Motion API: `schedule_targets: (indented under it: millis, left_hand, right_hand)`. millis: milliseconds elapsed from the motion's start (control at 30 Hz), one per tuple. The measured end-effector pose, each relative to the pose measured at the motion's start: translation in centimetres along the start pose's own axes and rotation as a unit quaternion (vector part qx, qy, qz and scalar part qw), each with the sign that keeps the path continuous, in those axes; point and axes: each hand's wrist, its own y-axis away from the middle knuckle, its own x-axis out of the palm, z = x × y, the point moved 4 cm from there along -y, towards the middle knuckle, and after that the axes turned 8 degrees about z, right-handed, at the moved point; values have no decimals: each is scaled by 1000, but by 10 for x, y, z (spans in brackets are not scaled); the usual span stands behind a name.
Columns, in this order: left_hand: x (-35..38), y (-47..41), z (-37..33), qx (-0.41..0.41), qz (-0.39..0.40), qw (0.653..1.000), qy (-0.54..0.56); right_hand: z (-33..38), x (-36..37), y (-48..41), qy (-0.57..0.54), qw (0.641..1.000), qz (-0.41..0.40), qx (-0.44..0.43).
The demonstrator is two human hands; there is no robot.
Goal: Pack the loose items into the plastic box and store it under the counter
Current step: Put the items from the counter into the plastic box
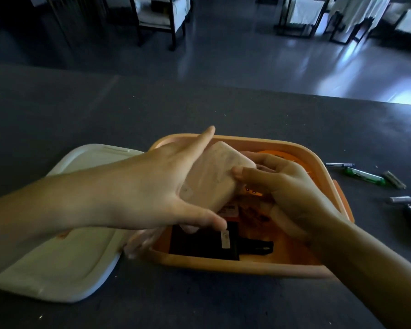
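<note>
Orange plastic box lies open, with a pale soft pack tilted above it and a green pen to its right.

The scene is dim, with cool daylight glaring off the floor at the upper right. The counter lies dark, its far edge bowed by the wide lens, and the left hand is softly blurred.
</note>
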Motion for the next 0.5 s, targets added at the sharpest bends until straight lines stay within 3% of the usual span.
schedule_targets:
  millis: [200,333,500]
  left_hand:
    - [14,-8,-2,-2,-74,997,19]
    - [12,-10,-3,37,-87,995,41]
    - [21,-19,-6,73,-46,996,-16]
  right_hand:
    - [-2,2,11,10,1000,-9,-25]
    - [9,-13,13,172,983,6,-60]
    - [36,-52,25,313,926,-68,-199]
